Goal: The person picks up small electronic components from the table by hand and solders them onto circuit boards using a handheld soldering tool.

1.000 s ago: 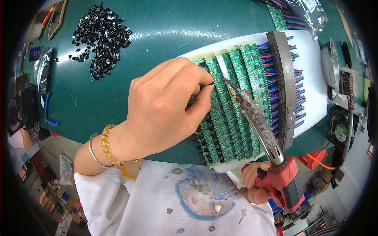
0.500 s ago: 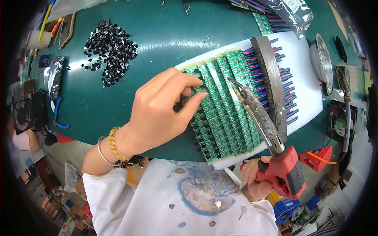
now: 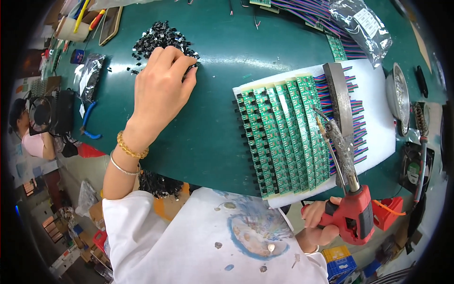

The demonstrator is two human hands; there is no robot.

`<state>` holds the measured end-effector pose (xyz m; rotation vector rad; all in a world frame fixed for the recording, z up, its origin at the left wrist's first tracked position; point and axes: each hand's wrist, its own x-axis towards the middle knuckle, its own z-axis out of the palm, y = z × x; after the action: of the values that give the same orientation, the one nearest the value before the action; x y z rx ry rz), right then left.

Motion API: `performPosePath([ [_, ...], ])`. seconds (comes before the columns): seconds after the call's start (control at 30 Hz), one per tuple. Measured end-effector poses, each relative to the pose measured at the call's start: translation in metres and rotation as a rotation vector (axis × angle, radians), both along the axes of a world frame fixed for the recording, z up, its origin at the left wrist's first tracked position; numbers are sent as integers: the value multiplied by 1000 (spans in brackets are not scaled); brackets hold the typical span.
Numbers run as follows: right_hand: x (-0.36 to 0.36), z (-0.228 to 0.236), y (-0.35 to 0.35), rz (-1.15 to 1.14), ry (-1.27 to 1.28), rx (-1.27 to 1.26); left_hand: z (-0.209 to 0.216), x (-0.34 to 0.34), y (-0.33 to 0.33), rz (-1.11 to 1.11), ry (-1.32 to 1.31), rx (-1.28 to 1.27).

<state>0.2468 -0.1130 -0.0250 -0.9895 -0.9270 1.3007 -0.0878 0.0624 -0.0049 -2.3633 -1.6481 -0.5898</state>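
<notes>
My left hand (image 3: 161,90) is over the lower right edge of a pile of small black connectors (image 3: 163,34). Thumb and index finger are pinched together, with a bit of black connector showing at their tips. My right hand (image 3: 318,222) grips a red soldering gun (image 3: 358,215) by its handle. Its long, dirty metal barrel points up and away, the tip hanging over the right-hand rows of green circuit boards (image 3: 283,137). The boards lie overlapping on white foam (image 3: 379,113), with black connectors along the left rows. A grey metal bar (image 3: 337,97) presses on their coloured wires.
A metal bowl (image 3: 398,92) stands right of the foam, near a coiled-spring iron holder (image 3: 420,120) and a small fan (image 3: 414,163). Clear plastic bag (image 3: 364,28) and more wired boards lie at the back. Blue-handled pliers (image 3: 87,125) and a cup of tools (image 3: 73,29) are left.
My left hand has moved from the boards' left rows up and left to the black pile. The soldering gun has shifted slightly right, and the whole view has turned a little.
</notes>
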Motion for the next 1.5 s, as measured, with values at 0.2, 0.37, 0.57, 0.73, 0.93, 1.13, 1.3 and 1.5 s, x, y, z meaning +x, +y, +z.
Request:
performPosePath([
  [0.2, 0, 4, -3, 14, 11, -79, -2, 1, 2, -53, 102, 3],
  [0.37, 0, 4, 1, 23, 7, -43, -1, 1, 7, -77, 4, -76],
  [0.57, -7, 11, 6, -16, -2, -94, -1, -3, 2, -80, -115, -69],
  [0.73, 3, -6, -5, -103, 11, -66, 1, -3, 2, -47, -178, -43],
  [0.93, -1, -4, 0, -275, -36, -17, 14, -131, 58, 373, -104, 183],
  [1.13, -10, 1, 1, -302, -12, 4, -10, -352, 200, 687, -93, -151],
  [1.3, -15, 8, -1, -326, -69, 4, -43, -387, 264, 342, 198, -266],
  [1.5, -17, 10, -2, -397, -38, -12, -15, -414, 276, 361, 146, -226],
])
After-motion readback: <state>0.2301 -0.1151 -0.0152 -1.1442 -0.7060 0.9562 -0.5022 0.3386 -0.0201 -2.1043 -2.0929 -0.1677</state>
